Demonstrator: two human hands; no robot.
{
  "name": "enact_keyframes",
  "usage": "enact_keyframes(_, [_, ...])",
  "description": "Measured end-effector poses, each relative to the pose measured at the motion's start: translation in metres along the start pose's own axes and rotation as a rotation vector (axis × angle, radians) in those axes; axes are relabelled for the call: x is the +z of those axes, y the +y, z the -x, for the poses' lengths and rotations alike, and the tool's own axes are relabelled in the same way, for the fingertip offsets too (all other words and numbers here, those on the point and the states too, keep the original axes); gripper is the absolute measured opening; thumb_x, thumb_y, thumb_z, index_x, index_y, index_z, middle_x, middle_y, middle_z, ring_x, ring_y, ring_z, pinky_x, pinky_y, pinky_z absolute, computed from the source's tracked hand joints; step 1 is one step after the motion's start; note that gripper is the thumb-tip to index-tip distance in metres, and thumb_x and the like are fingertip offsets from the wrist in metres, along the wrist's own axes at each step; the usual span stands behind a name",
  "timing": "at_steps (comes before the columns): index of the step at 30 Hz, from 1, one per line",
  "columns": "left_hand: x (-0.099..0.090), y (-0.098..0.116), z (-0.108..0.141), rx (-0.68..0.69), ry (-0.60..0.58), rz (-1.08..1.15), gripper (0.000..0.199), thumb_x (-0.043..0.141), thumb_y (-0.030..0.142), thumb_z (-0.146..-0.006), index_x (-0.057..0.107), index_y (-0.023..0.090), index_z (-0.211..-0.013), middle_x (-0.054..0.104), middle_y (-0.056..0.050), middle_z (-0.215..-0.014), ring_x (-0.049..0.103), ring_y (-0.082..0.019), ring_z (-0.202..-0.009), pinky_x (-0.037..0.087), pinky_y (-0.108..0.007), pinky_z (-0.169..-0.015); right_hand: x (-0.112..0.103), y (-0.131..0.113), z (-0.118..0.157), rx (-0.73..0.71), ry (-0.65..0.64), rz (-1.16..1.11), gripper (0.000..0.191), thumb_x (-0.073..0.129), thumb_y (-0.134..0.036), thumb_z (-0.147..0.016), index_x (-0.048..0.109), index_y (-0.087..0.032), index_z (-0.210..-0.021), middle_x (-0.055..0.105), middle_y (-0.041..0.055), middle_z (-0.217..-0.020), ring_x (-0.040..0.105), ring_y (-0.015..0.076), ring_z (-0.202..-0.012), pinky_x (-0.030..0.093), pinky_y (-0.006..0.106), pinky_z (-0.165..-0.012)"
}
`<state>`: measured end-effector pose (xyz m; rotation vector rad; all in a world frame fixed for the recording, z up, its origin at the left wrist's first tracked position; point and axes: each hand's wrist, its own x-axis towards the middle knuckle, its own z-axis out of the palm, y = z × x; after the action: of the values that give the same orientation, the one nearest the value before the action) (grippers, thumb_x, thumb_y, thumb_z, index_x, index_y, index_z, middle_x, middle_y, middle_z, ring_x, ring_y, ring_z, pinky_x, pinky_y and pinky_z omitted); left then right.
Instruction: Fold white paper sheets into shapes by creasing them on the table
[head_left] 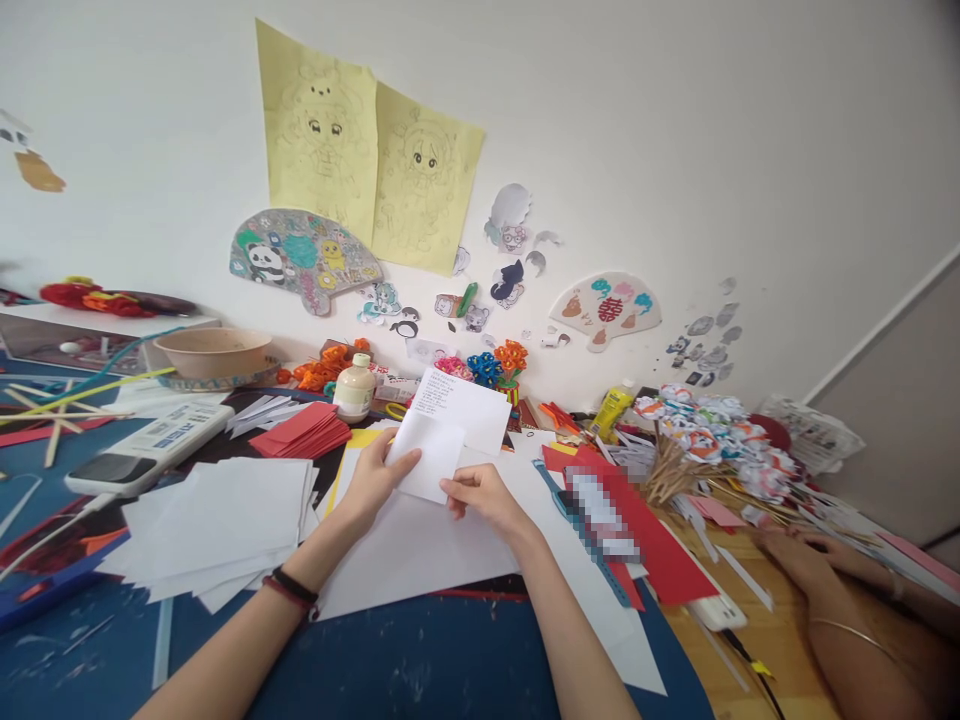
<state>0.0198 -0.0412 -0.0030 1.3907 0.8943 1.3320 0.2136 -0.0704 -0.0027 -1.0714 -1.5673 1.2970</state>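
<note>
My left hand (377, 478) grips a small blank white paper card (433, 458) at its left edge, thumb on top. Thumb and fingers of my right hand (480, 498) pinch the same card at its lower right corner. Just behind it is a white sheet with lines of handwriting (480, 422); whether the two are joined or separate I cannot tell. Below my hands lies a large white sheet (420, 555) on the blue table. A loose stack of white paper cards (225, 520) is left of my left forearm, and a stack of red cards (300, 432) sits behind that.
A glue bottle (355, 388) stands behind the cards. Left are a white power bank (150, 450) with a cable and a round bowl (214, 352). Red paper (652, 530) and a teal ruler (585, 530) lie right. Another person's forearms (832, 590) rest at far right.
</note>
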Motion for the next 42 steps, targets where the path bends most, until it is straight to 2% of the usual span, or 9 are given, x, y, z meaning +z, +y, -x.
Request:
enact_keyframes(10, [0.001, 0.0, 0.0, -0.031, 0.002, -0.017, 0.054, 0.067, 0.048, -0.072, 0.058, 0.014, -0.113, 0.067, -0.01, -0.103, 0.062, -0.026, -0.088, 0.049, -0.034, -0.071, -0.003, 0.008, -0.003, 0.004, 0.006, -0.02, 0.036, 0.073, -0.047, -0.072, 0.066, -0.011, -0.066, 0.063, 0.0027, -0.06, 0.055, 0.0105, -0.048, 0.04, 0.023, -0.05])
enact_keyframes(20, [0.0, -0.001, 0.0, 0.002, 0.023, -0.053, 0.052, 0.068, 0.047, -0.072, 0.06, 0.014, -0.111, 0.067, -0.01, -0.1, 0.063, -0.025, -0.085, 0.049, -0.032, -0.069, -0.003, 0.009, -0.002, -0.013, 0.0, -0.028, 0.036, 0.074, -0.046, -0.071, 0.067, -0.011, -0.067, 0.064, 0.0036, -0.061, 0.056, 0.0114, -0.05, 0.042, 0.025, -0.052])
enact_keyframes(29, [0.0, 0.009, 0.002, 0.025, 0.018, -0.05, 0.046, 0.069, 0.046, -0.071, 0.063, 0.014, -0.105, 0.069, -0.008, -0.091, 0.063, -0.023, -0.078, 0.047, -0.029, -0.064, -0.001, 0.006, -0.002, -0.017, -0.001, -0.027, 0.041, 0.074, -0.051, -0.07, 0.067, -0.011, -0.066, 0.065, 0.0041, -0.061, 0.057, 0.012, -0.05, 0.044, 0.025, -0.053])
enact_keyframes(42, [-0.001, 0.006, 0.003, 0.024, 0.043, -0.045, 0.048, 0.07, 0.049, -0.07, 0.065, 0.014, -0.103, 0.07, -0.009, -0.096, 0.064, -0.026, -0.081, 0.048, -0.031, -0.065, 0.003, -0.001, 0.001, 0.001, 0.01, -0.006, 0.043, 0.072, -0.053, -0.071, 0.065, -0.012, -0.064, 0.064, 0.0036, -0.059, 0.058, 0.0122, -0.05, 0.045, 0.025, -0.052])
